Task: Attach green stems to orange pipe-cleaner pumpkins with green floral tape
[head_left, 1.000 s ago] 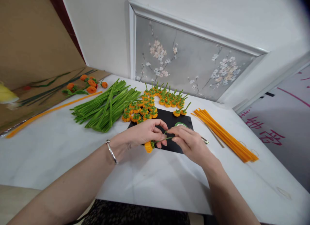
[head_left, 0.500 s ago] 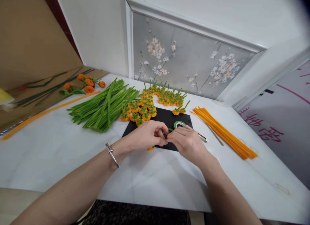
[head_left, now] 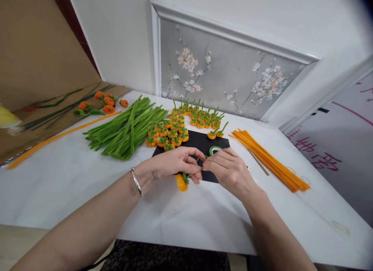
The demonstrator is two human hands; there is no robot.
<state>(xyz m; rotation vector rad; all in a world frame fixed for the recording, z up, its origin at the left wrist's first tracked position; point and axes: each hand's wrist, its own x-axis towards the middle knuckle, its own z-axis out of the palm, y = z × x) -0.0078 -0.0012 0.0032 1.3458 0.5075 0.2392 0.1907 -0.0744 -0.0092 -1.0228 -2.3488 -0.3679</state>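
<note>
Over the black mat [head_left: 199,138], my left hand [head_left: 175,161] is closed, pinching the green stem of a small orange pipe-cleaner pumpkin [head_left: 181,183]. The pumpkin hangs below my left fingers, tilted on its side. My right hand [head_left: 230,170] is closed with its fingertips almost against the left ones, gripping the far end of the stem, where a thin green strand also shows. Its exact hold is partly hidden by the fingers. Just behind my right fingers lies a roll of green tape [head_left: 212,149].
Several finished pumpkins [head_left: 176,140] stand behind my hands. Green pipe cleaners [head_left: 128,131] are piled on the left, orange pipe cleaners [head_left: 274,162] on the right. Farther left lie orange flowers [head_left: 108,101] on brown cardboard [head_left: 67,100]. A wall panel [head_left: 215,61] rises behind the white table [head_left: 96,197].
The pumpkin, mostly hidden under my left hand before, now shows below the fingers. My left wrist has turned and its fingers have loosened slightly; my right hand has shifted a little.
</note>
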